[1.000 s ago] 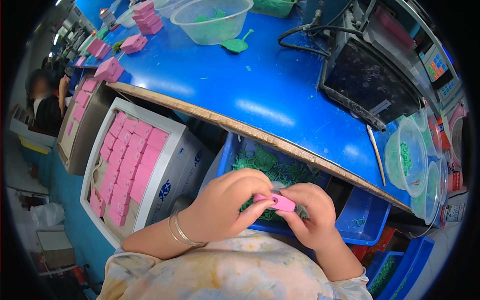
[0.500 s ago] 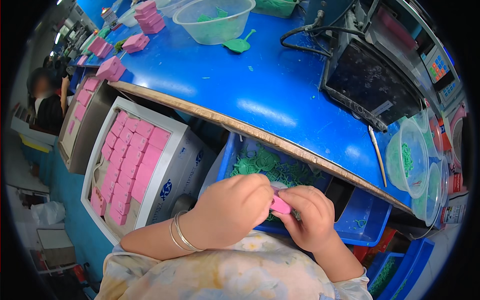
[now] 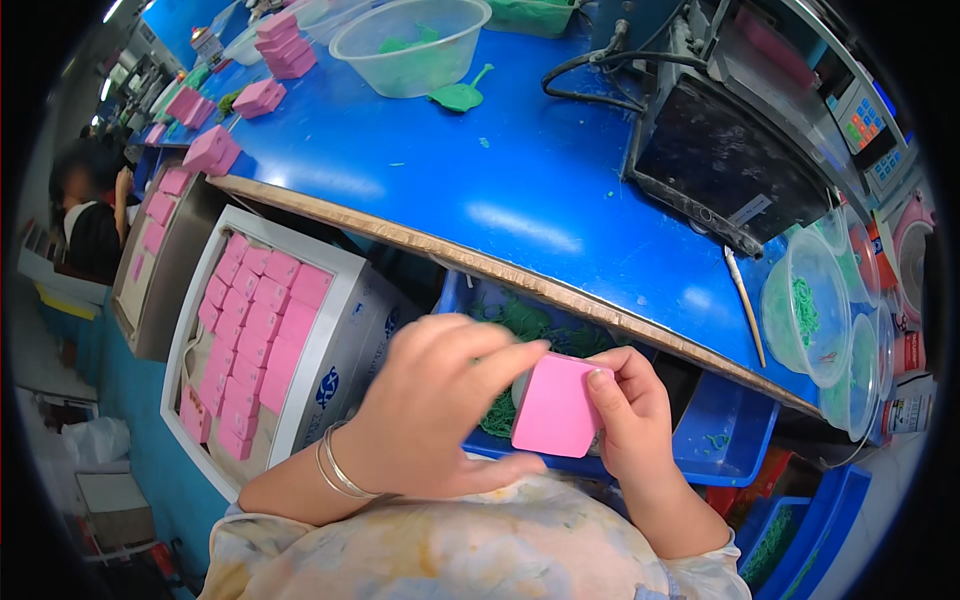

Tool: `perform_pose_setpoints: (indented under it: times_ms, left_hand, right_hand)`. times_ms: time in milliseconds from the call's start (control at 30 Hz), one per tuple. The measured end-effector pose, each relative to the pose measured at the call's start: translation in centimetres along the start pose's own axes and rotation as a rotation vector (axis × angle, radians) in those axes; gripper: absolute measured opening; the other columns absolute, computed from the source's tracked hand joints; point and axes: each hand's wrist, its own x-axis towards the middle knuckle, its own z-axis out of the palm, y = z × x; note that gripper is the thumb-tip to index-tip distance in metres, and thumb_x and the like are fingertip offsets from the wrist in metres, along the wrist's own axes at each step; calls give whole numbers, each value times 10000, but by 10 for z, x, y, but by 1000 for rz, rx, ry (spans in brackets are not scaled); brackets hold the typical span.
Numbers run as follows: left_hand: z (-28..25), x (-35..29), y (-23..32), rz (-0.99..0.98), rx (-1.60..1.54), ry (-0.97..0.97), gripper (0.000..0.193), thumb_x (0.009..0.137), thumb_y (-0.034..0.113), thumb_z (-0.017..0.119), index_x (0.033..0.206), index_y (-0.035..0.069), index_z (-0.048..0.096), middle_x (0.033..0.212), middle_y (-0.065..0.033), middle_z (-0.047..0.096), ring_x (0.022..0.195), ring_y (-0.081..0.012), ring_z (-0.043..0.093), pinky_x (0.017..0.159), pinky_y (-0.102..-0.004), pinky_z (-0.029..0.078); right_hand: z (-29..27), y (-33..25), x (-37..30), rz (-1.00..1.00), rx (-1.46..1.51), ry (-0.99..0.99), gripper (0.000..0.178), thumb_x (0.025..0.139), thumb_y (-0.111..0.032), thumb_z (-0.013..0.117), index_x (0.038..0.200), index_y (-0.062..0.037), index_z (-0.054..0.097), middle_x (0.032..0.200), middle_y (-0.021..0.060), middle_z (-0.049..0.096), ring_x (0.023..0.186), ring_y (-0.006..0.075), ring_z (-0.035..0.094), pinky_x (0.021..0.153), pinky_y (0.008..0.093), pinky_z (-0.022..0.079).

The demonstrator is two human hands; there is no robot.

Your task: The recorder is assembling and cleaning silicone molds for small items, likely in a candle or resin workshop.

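Note:
A flat pink block [image 3: 560, 408] with one broad smooth face turned up is in front of my body. My right hand [image 3: 640, 415] pinches its right edge, thumb on top and fingers beneath. To its left, my left hand [image 3: 425, 405] is spread, thumb and fingers apart, slightly blurred; its index fingertip is near the block's upper left corner, and I cannot tell if it touches. Below the hands is a blue bin [image 3: 715, 445] with tangled green pieces [image 3: 515, 318], partly hidden by the block and hands.
A grey-white box [image 3: 345, 310] holding rows of pink blocks [image 3: 262, 315] stands left. On the blue table [image 3: 450, 190] are a clear tub [image 3: 410, 55], a green flat piece [image 3: 458, 96], a brush [image 3: 745, 310], a black machine [image 3: 735, 150] and clear cups [image 3: 812, 320]. A person [image 3: 95, 215] is far left.
My left hand has let go of the pink block and opened to the left. The block, in my right hand, has turned from edge-on to show its broad face. The view has shifted slightly.

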Motion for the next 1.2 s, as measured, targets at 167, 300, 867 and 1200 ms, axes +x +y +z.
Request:
perform_pose_setpoints:
  times_ms: [167, 300, 867, 1200]
  left_hand:
    - [18, 1, -1, 67, 45, -293, 730, 637, 301, 776, 1207, -13, 446, 1204, -166, 474, 1105, -348, 448, 931, -436, 348]
    - [30, -9, -13, -79, -336, -222, 778, 633, 226, 798, 1255, 30, 375, 1280, -180, 418, 1174, -343, 423, 952, -427, 350]
    - [27, -4, -14, -371, -1934, -218, 866, 681, 209, 750, 1379, 122, 245, 1331, -199, 381, 1213, -331, 418, 914, -422, 416]
    - [5, 11, -34, -469, -1818, 21, 824, 685, 337, 736, 1310, 12, 309, 1051, -159, 531, 942, -245, 556, 750, -352, 485]
  right_hand:
    - [-4, 7, -4, -29, 42, -65, 226, 923, -216, 503, 965, 5, 481, 886, 85, 581, 724, 79, 540, 630, 222, 464]
    - [-3, -6, -3, -77, 140, -118, 485, 939, -450, 336, 993, 16, 458, 872, 141, 565, 755, 189, 597, 615, 322, 545]
    - [-39, -183, 48, -116, 317, 69, 428, 939, -325, 435, 1175, 28, 486, 733, 72, 593, 482, 65, 459, 386, 163, 343]
    - [-25, -150, 7, -130, 233, -108, 473, 942, -328, 337, 1153, 61, 503, 892, 168, 638, 562, 196, 586, 451, 259, 467]
